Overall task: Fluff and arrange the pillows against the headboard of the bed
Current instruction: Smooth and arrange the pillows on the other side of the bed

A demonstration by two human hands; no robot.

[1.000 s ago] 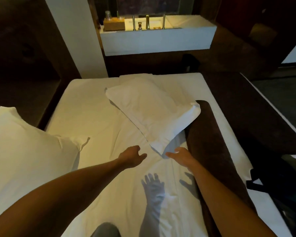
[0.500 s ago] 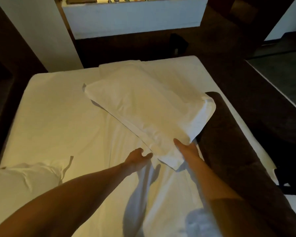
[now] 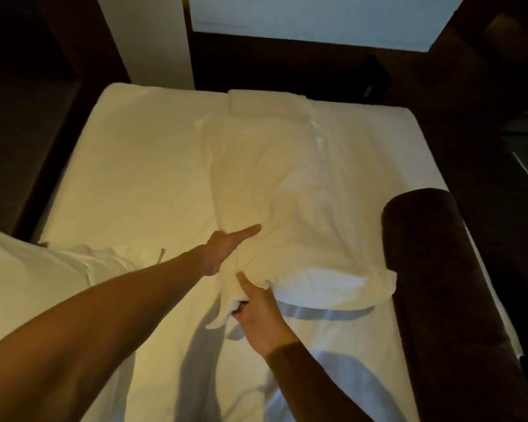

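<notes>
Your left hand [image 3: 223,251] and right hand [image 3: 258,315] both pinch the pillow [image 3: 287,208] at its near corner, centre frame, thumbs clamped on top, probably to lift it.

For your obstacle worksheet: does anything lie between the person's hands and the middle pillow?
Nothing visible does. The left hand and the right hand both already grip the near corner of the middle pillow.
</notes>
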